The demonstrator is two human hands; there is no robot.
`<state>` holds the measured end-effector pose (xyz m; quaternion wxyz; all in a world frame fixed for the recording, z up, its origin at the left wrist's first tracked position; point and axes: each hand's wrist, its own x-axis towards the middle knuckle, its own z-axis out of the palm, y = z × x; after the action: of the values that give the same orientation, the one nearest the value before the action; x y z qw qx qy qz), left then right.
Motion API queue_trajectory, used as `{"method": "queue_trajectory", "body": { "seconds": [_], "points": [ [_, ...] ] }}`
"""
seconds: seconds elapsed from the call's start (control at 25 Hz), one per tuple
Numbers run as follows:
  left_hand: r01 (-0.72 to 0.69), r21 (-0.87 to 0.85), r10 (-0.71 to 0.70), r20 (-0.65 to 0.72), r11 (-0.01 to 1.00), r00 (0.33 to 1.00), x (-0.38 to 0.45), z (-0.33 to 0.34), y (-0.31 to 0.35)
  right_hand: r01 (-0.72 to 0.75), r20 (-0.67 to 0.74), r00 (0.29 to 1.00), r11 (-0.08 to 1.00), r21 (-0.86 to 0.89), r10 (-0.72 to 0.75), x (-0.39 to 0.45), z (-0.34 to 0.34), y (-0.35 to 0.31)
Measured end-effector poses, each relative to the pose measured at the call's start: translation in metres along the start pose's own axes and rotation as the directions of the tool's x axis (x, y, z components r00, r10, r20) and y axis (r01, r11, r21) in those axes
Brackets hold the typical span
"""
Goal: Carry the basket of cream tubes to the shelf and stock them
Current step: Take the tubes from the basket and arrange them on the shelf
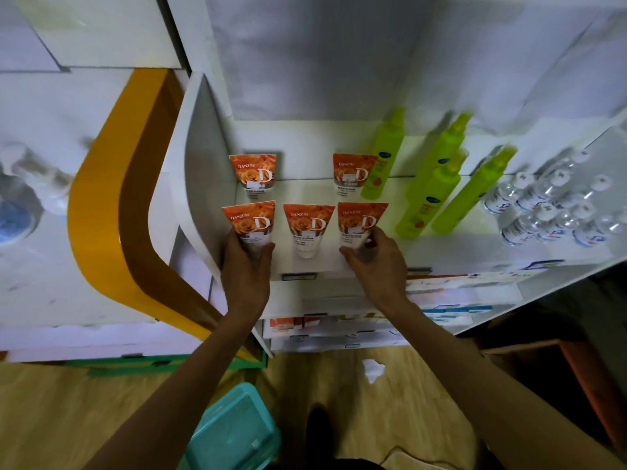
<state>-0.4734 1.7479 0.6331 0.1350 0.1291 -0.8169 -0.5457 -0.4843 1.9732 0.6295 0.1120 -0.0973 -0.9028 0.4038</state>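
Stocking well under way: five orange cream tubes standing cap-down on the white shelf (305,262), three in a front row, two behind at roughly 11 and 1 o'clock from the middle tube (308,228). Gap left in the back row, directly at 12 o'clock from that middle tube.

Left hand (249,266) wrapped round the lower end of the front-left tube (250,222), thumb and fingers curled on either side of it. Right hand (375,262) pinching the base of the front-right tube (360,222), thumb on one side and fingers on the other. Both tubes upright and apparently touching the shelf, so probably being squared up or just set down; cannot tell which.

Back-left tube (255,172) and back-right tube (353,173) standing free, the latter just beside the green bottles (437,184) at 3 o'clock. Small clear bottles (549,205) farther out the same way.

Teal basket (234,432) on the wooden floor at 6 o'clock, below the left forearm; looks empty, though blur and the arm hide part of it. Carrying done; by that reading, only final straightening left, unless more tubes sit out of sight.
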Motion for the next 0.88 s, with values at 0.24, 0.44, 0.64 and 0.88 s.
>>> {"method": "queue_trajectory", "body": {
  "seconds": [0.24,0.44,0.64,0.88],
  "points": [
    [0.009,0.014,-0.009,0.025,1.0,1.0,-0.0004,-0.0004,-0.0054,-0.024,0.032,0.999,1.0,0.011,0.023,0.0018,0.0019,0.0017],
    [-0.02,-0.01,0.02,0.034,1.0,0.999,-0.0067,-0.0045,-0.005,0.016,0.047,0.999,0.995,0.093,-0.02,-0.0038,-0.0027,0.0036],
    [0.012,-0.046,-0.009,0.063,0.999,0.998,0.0007,-0.0053,-0.005,-0.047,0.026,0.999,0.996,0.071,0.045,-0.0008,0.003,-0.0028],
    [-0.037,0.001,0.036,0.091,0.999,0.995,0.0005,-0.0046,-0.0067,-0.032,0.017,0.999,0.999,0.032,0.031,-0.0012,0.0023,-0.0022]
  ]
}}
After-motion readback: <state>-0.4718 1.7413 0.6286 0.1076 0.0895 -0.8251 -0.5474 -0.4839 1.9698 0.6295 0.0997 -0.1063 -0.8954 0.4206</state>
